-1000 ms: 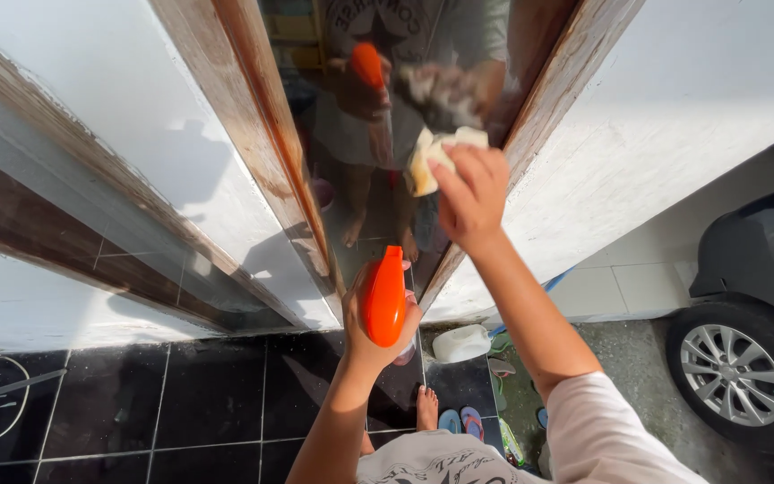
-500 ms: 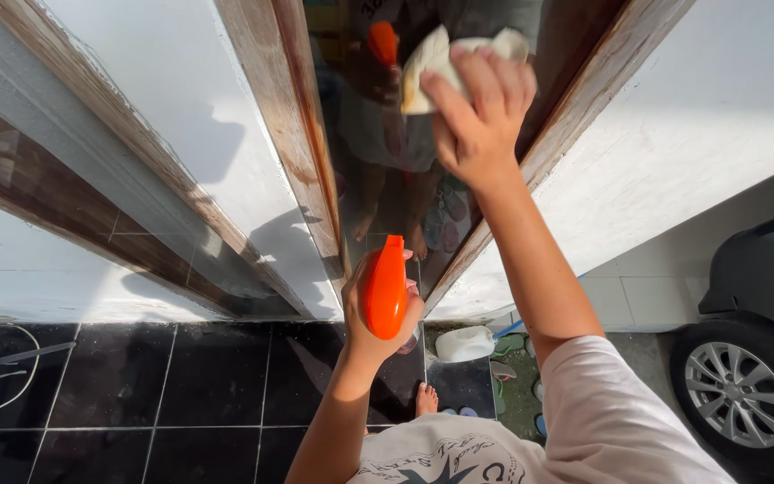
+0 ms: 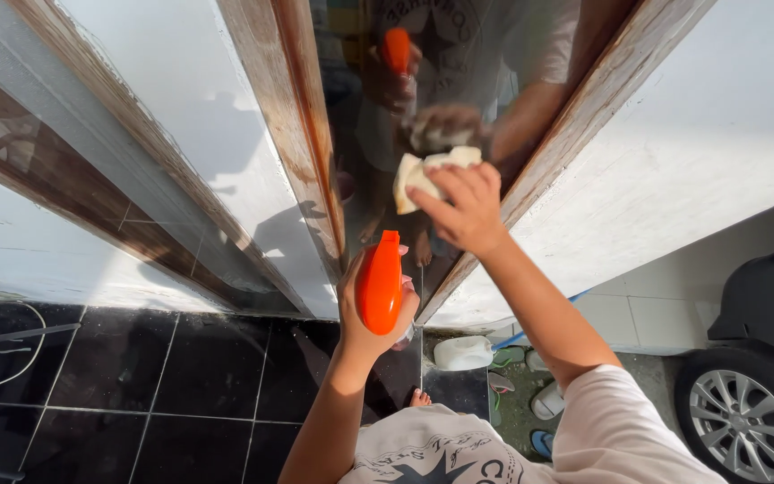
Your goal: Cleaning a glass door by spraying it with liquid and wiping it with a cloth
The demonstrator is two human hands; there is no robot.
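Pressing a pale cloth (image 3: 423, 170) flat on the glass pane (image 3: 378, 134) at upper centre, the right hand (image 3: 459, 211) pinches its soft, crumpled folds. Below it, the left hand (image 3: 371, 309) wraps tightly round a light, smooth orange spray bottle (image 3: 380, 282), best held at its neck

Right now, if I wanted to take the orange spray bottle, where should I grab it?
Probably around the narrow neck just under the orange spray bottle's head, coming from below and behind, as the left hand does now. The head flares out over the neck, so the fingers can wrap beneath it and it likely won't slip down. The nozzle then points at the glass panel, away from you.
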